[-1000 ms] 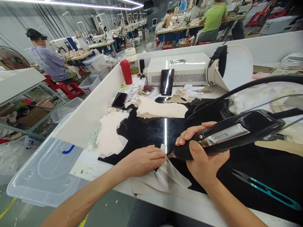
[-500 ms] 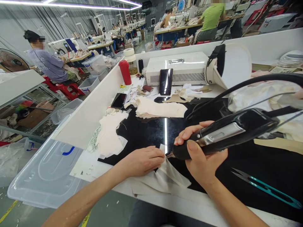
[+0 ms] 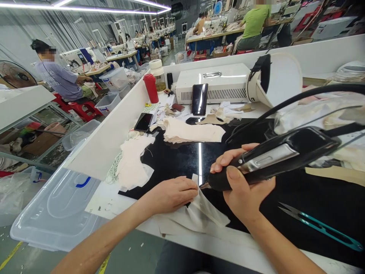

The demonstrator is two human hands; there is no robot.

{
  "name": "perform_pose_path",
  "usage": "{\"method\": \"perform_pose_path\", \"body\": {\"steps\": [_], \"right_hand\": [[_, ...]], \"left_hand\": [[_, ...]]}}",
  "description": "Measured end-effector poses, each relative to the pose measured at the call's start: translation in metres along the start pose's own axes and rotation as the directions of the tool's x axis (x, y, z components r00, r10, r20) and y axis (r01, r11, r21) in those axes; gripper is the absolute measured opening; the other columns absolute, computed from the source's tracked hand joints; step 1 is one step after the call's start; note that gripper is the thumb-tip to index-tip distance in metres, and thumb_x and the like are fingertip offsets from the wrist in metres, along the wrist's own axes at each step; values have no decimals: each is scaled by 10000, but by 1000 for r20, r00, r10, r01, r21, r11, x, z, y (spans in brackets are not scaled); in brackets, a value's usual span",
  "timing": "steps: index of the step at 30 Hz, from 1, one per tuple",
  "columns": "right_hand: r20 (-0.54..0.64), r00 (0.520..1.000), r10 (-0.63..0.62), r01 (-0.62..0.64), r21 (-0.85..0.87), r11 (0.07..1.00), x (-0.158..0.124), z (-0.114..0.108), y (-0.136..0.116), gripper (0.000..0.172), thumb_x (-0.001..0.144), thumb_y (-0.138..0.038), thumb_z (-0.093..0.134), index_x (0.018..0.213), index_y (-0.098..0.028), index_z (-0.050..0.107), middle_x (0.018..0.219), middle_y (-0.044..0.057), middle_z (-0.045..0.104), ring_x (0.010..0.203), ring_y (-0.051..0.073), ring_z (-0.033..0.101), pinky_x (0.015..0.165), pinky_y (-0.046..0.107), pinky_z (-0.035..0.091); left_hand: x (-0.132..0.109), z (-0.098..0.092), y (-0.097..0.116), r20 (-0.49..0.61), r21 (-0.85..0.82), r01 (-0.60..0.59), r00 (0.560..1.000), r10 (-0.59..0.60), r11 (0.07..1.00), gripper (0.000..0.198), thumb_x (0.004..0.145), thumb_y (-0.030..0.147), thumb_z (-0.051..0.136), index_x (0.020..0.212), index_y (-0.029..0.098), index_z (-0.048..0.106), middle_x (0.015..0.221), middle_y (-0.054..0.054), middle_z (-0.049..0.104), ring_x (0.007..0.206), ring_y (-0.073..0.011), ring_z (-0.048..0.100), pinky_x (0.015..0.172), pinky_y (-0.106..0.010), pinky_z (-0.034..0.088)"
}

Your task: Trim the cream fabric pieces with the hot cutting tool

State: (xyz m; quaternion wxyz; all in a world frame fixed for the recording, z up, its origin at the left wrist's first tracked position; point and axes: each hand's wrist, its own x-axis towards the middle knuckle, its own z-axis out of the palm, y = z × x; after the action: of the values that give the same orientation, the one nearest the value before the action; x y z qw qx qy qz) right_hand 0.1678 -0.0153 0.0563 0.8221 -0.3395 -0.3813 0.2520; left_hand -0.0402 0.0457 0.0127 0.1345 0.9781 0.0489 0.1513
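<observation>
My right hand (image 3: 245,190) is wrapped round a black hand-held tool (image 3: 273,158) with a silver lever and a cable at its rear. Its small metal tip meets the edge of a thin cream fabric piece (image 3: 196,217), close to my left fingers. With fingers together and bent, my left hand (image 3: 173,194) grips that fabric against the black table surface (image 3: 182,160); its fingertips are partly hidden. Part of the fabric drapes toward the table's front edge. Teal thread snips (image 3: 322,228) lie to the right of my right forearm.
Stacked pale fabric pieces (image 3: 194,130) lie beyond my hands, with more cut pieces (image 3: 132,160) at left. A phone (image 3: 199,99) leans on a white vented box (image 3: 212,80). A red cup (image 3: 151,88) stands nearby. The tool's cable (image 3: 285,108) arches rightward. Co-workers sit in the background.
The tool's rear end has shifted slightly right and its angle has changed a little. My left hand and the fabric look almost unchanged.
</observation>
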Motion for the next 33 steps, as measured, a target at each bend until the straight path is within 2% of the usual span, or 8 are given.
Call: {"method": "perform_pose_path", "body": {"steps": [10,16,21,26,29,33], "right_hand": [[-10,1000,-1,0,-27,1000,-3,6,3,424,927,-367,957,1191,-308,630,839,-59,726,625,163,677,649,358,612],[30,999,22,-22,-11,1000,-6,-7,-9,405,925,-324,958,1204,-301,665,848,-40,735,642,178,697,629,353,613],[63,997,50,-49,-22,999,-15,-16,-23,426,930,-364,963,1212,-302,651,842,-49,723,670,173,715,637,330,639],[92,995,34,-32,-30,999,-23,-21,-29,414,945,-364,951,1220,-304,648,839,-44,720,670,173,712,634,320,642],[113,993,28,-25,-20,999,-26,-23,-27,401,960,-349,938,1238,-304,653,857,-33,735,693,173,720,662,321,647],[97,995,29,-28,-9,1000,-25,-22,-25,400,956,-354,943,1228,-307,654,849,-31,734,677,176,715,643,324,646]], "left_hand": [[-1,3,-1,-12,0,-4,1000,4,1000,177,1191,149,548,1262,147,710,1327,-141,814,1313,-251,761,1274,-430,559],[1,2,0,-13,23,-7,1000,7,1000,184,1204,179,544,1298,142,697,1322,-138,817,1282,-249,773,1266,-420,564],[4,-3,4,-16,59,9,1000,-8,998,216,1227,224,510,1298,144,698,1311,-127,812,1238,-229,778,1237,-400,578],[6,-8,11,25,113,23,999,-26,993,209,1209,279,581,1329,168,712,1289,-118,782,1176,-220,764,1185,-369,596],[4,-10,14,64,143,25,997,-35,989,202,1182,278,638,1351,209,726,1324,-123,767,1236,-234,746,1224,-407,573],[-1,-11,13,52,123,9,999,-15,992,221,1179,261,631,1362,200,739,1368,-158,762,1327,-241,728,1249,-420,558]]}}
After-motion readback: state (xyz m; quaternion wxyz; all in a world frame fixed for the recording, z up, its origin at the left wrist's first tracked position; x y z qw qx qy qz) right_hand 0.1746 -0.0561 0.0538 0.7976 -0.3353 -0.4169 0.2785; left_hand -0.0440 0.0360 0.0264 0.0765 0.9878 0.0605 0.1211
